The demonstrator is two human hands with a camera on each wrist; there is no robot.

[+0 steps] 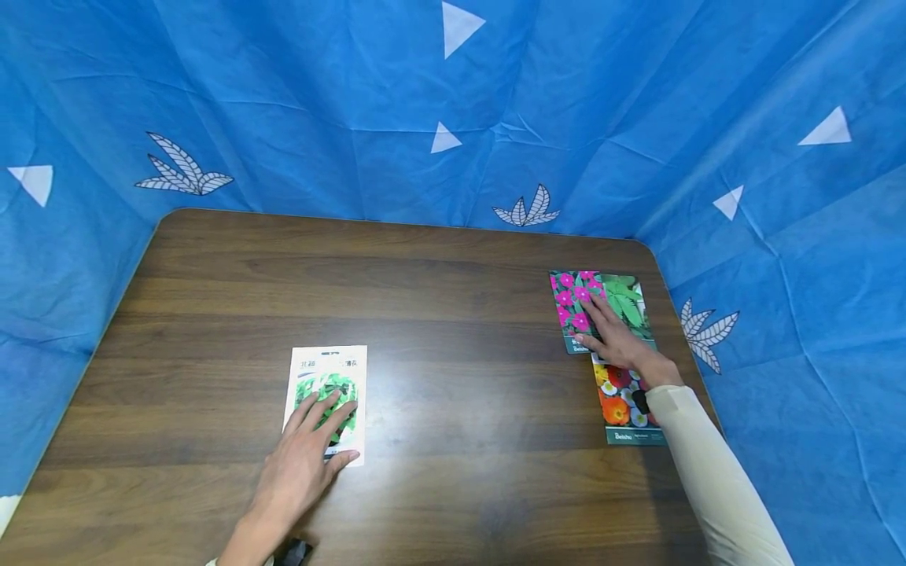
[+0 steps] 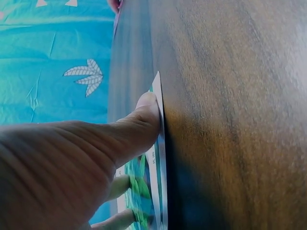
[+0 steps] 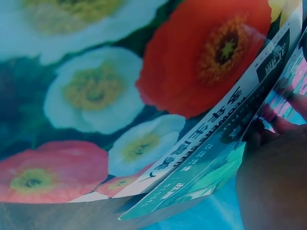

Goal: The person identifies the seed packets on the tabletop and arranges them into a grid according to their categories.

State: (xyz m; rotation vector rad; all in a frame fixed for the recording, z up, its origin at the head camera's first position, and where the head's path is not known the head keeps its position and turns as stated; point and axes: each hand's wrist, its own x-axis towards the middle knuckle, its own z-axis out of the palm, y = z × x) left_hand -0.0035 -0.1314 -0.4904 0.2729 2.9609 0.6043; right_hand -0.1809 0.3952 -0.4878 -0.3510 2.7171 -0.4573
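My left hand [image 1: 293, 464] rests with spread, fairly straight fingers on a white seed packet [image 1: 347, 384] printed with green leaves, left of the table's middle. In the left wrist view its thumb [image 2: 144, 117] lies along the edge of the packet [image 2: 159, 100]. At the table's right side, my right hand [image 1: 617, 342] reaches over a packet with pink flowers [image 1: 565, 299], its extended fingers touching the front. Beside that lies a green-leaf packet [image 1: 624, 295], partly covered by the hand. Below my right wrist is a poppy packet [image 1: 614, 410], which fills much of the right wrist view.
The packets lie on a brown wood-grain table [image 1: 453, 314] with rounded far corners. A blue curtain [image 1: 396, 102] with white triangles and leaf drawings hangs behind it and along both sides. The three packets on the right lie near the table's right edge.
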